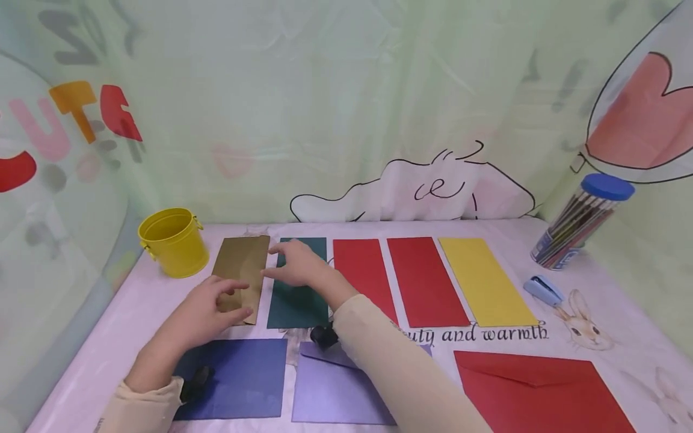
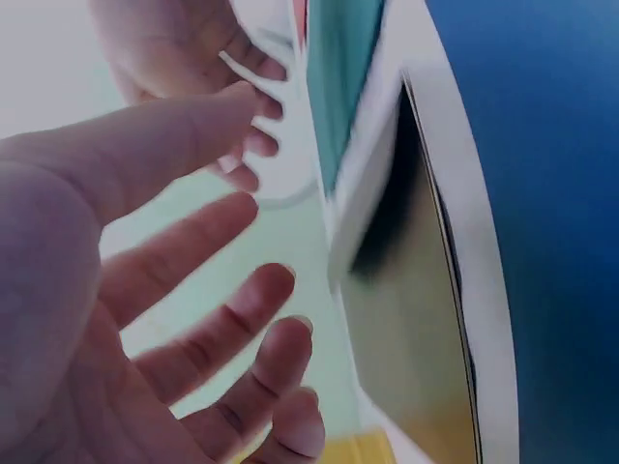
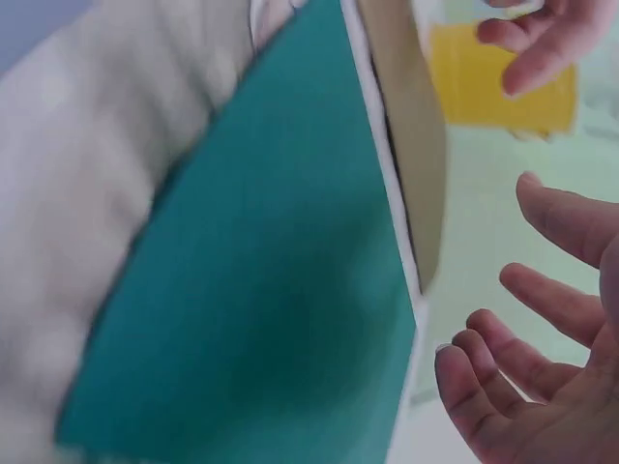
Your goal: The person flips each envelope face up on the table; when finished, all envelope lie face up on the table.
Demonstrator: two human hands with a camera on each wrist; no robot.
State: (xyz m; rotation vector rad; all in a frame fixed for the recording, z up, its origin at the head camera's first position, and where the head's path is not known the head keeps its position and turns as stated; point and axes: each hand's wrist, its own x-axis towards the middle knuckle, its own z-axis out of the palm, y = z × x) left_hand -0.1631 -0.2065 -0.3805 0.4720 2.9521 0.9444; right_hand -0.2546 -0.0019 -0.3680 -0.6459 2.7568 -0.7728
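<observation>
My left hand (image 1: pixel 197 310) hovers over the lower left part of a brown envelope (image 1: pixel 243 255), its fingers apart and slightly bent. Nothing shows between its thumb and fingers (image 2: pixel 208 353). My right hand (image 1: pixel 298 263) is above the upper part of a dark green envelope (image 1: pixel 295 310), reaching left toward the brown one's right edge. Loosely spread and holding nothing, its fingers (image 3: pixel 546 300) appear beside the green envelope in the right wrist view. The brown envelope lies flat in the head view, partly hidden by the left hand.
Right of the green envelope lie two red envelopes (image 1: pixel 425 279) and a yellow one (image 1: pixel 487 279). Nearer are blue (image 1: pixel 243 376), lavender (image 1: pixel 335 391) and large red envelopes (image 1: pixel 547 391). A yellow bucket (image 1: pixel 175 246) stands left; a blue stapler (image 1: pixel 543 291) and pencil jar (image 1: pixel 579 222) are right.
</observation>
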